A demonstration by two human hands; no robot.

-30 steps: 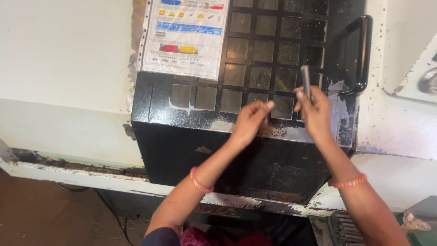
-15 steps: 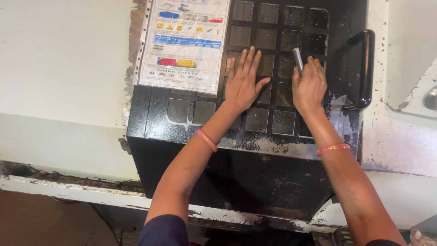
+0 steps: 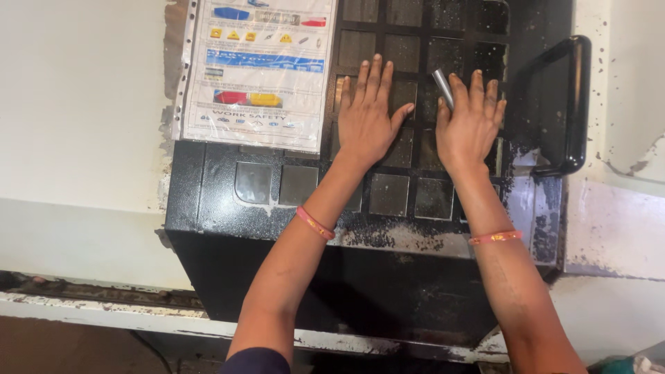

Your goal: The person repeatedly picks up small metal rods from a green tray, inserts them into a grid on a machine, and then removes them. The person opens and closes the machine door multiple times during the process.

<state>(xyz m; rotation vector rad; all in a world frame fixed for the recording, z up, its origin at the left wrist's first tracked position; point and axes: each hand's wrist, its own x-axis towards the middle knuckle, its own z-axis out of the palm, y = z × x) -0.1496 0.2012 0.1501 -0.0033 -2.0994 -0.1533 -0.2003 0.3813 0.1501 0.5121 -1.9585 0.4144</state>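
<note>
Fingers of the left hand (image 3: 367,114) spread wide and pressed flat, holding nothing, against the gridded window of the black machine door (image 3: 415,149), apparently to bear on the panel with the whole palm. Fingers of the right hand (image 3: 470,123) likewise laid flat on the grid, with a short grey metal rod (image 3: 442,88) pinched between thumb and forefinger, slanting up off the glass, seemingly kept there so the palm stays free to push. Further out: orange bangles on both wrists, a black door handle (image 3: 575,104) just right of the right hand, a laminated safety sheet (image 3: 256,69) left of the left hand, pale machine housing (image 3: 76,125) around.
</note>
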